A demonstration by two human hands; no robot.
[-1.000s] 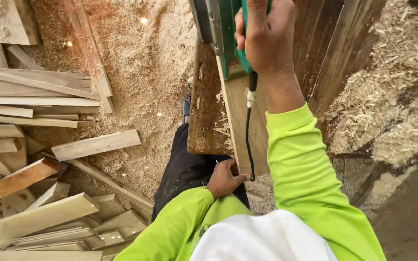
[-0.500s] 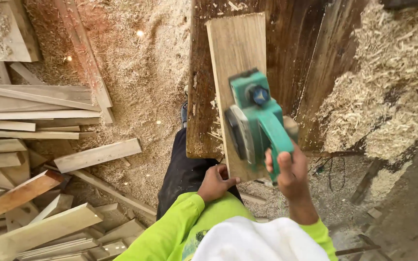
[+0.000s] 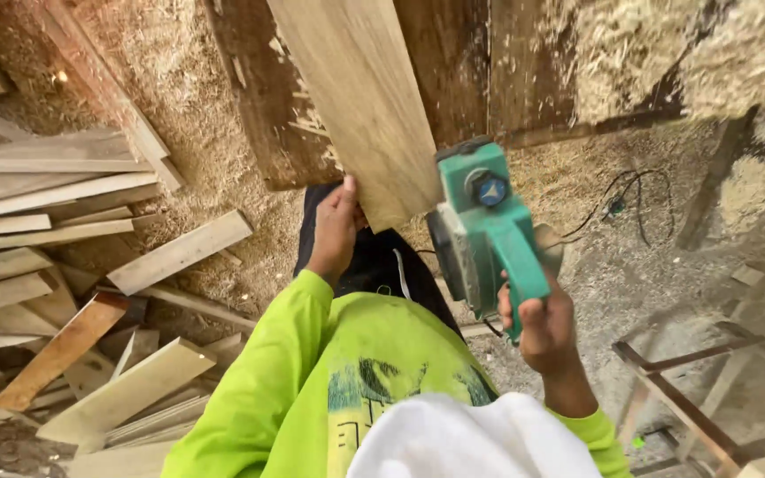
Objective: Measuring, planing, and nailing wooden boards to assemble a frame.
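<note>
Sawdust floor; plank lengthwise away.

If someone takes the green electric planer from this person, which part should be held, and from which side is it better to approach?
Probably the long green handle on top of the green planer. The right hand already wraps its lower end, so the free upper part near the round knob looks the safest grip. Come from above and from the right, away from the flat sole, which faces the pale plank that the left hand steadies.

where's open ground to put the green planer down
Bare sawdust ground lies right of the green electric planer, bordered by the black cord and wooden frame. Left is crowded with loose planks. The pale board fills the bench.
</note>
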